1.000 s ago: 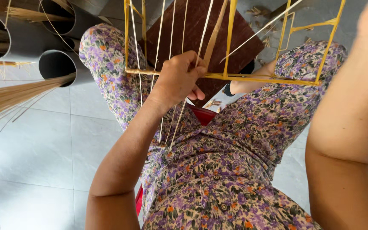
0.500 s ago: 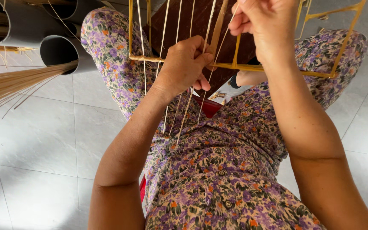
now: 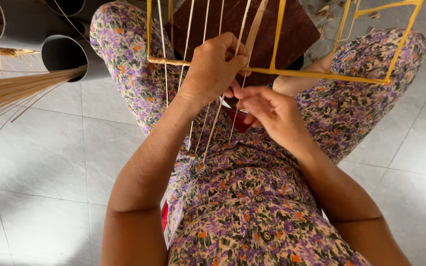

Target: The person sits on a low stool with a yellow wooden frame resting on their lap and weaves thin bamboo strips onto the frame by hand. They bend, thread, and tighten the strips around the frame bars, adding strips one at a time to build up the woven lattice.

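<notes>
Lowered from above, right hand is now pinched on thin pale cane strands; left hand is clamped around yellow-painted wire frame.

Bright, soft daylight; sharp focus

Under me is a floor of pale grey tiles with thin grout lines. At my upper left, dark grey tubes stand on it close together, open ends up, with a bundle of tan straw stalks fanning out beside them. Ahead lies a dark brown board, with dry scraps scattered on the tiles just past it.
</notes>
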`<state>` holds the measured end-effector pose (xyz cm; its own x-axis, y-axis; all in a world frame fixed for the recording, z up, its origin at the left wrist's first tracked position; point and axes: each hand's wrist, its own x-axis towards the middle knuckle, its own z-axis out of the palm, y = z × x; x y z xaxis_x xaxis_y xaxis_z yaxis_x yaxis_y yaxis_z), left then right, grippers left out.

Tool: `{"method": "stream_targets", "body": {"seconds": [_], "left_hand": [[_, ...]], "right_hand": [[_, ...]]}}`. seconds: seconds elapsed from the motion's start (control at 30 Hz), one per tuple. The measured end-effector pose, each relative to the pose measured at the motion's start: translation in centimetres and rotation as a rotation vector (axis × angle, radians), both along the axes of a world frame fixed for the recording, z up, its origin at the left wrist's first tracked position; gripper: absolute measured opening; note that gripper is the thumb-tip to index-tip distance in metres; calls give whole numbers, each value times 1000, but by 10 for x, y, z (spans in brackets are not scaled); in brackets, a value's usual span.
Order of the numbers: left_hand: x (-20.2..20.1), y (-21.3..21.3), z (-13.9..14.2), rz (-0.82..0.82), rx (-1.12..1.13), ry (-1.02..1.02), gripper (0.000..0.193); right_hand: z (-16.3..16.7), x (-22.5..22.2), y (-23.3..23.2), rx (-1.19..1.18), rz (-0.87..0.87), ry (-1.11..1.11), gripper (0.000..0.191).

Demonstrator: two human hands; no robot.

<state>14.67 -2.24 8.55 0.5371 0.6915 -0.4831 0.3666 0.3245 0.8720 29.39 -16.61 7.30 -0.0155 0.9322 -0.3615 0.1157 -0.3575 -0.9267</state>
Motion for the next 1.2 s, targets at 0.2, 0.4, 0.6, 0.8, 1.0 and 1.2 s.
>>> {"method": "stream_targets", "body": {"seconds": [0.2,0.4,0.6,0.8,1.0,1.2], "left_hand": [[1,-2,-6,68,68,-69,13],[2,-1,-6,75,73,-14,14],[2,-3,-3,81,60,-10,11],[0,-1,-2,19,11,20,18],[-2,2,-2,-32,23,53,17],[-3,6,0,-33,-93,22,19]], "right_hand": [[-22,-6,-8,-213,-174,690,21],[-27,-13,-6,-139,-123,488,18],[-33,-18,-12,-133,-67,419,20],[-39,-20,-15,119,-104,199,45],[-89,-27,6,415,-90,171,68],[-132,-31,19,5,-254,-77,29]]}}
